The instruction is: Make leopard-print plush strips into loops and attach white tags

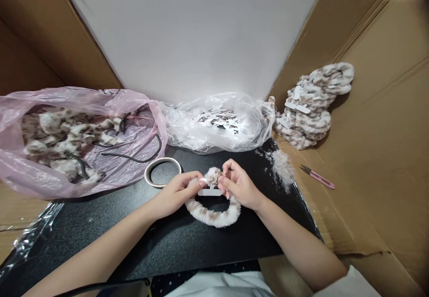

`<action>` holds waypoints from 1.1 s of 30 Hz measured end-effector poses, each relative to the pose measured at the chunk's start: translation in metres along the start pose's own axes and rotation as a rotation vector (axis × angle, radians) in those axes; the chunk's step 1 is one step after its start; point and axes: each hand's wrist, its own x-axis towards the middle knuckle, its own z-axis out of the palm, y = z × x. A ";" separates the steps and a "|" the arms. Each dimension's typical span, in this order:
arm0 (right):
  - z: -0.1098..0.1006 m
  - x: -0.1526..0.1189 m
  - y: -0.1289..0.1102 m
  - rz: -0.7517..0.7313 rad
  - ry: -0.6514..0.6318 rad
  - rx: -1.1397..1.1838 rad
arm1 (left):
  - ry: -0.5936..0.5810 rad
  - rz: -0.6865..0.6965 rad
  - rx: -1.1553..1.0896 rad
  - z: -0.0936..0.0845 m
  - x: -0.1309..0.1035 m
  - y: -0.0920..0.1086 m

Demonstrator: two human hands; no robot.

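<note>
Near the middle of the black table, a white and brown fluffy fabric ring is gripped at its far side by both hands. My left hand pinches the ring's left part between thumb and fingers. At the right, my right hand has its fingers closed on the bunched fluffy part at the top. A small white tag sits inside the loop between the hands, with its narrow neck reaching up to the fluff. What lies between the right fingertips is too small to make out.
A roll of tape lies left of my hands. Behind it, a pink plastic bag holds fluffy pieces and black cords. A clear bag contains white tags. To the right are tagged fluffy rings, loose fluff and pink thread snips.
</note>
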 end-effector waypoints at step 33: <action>0.000 -0.003 -0.016 -0.288 0.069 -0.714 | 0.186 0.528 0.617 0.011 -0.004 -0.008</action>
